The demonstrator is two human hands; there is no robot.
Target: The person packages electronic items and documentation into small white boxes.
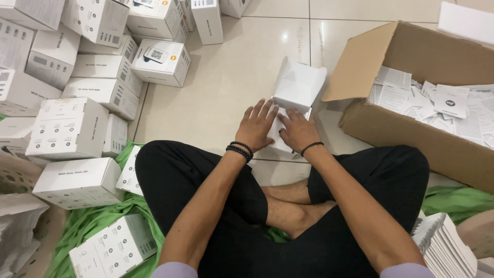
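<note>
**Both hands pressed on a white carton on the floor**

Tiled floor (226, 87). Brown cardboard box (411, 67) of paper leaflets (437, 103) far right. Stack of finished white boxes (77, 77) left, some lying on green cloth (92, 221). White carton (298, 87), half-folded, sits centre on the floor, just beyond the crossed legs. Left hand (257, 126) and right hand (297, 131) lie flat on its near flap, fingers spread, pressing, not gripping.

The person wears black trousers, pale lilac short sleeves that show at the bottom edge, two black beaded bracelets on the wrist of the left hand (256, 126), a thin black band on the wrist of the right hand (298, 131), and bare feet.
</note>
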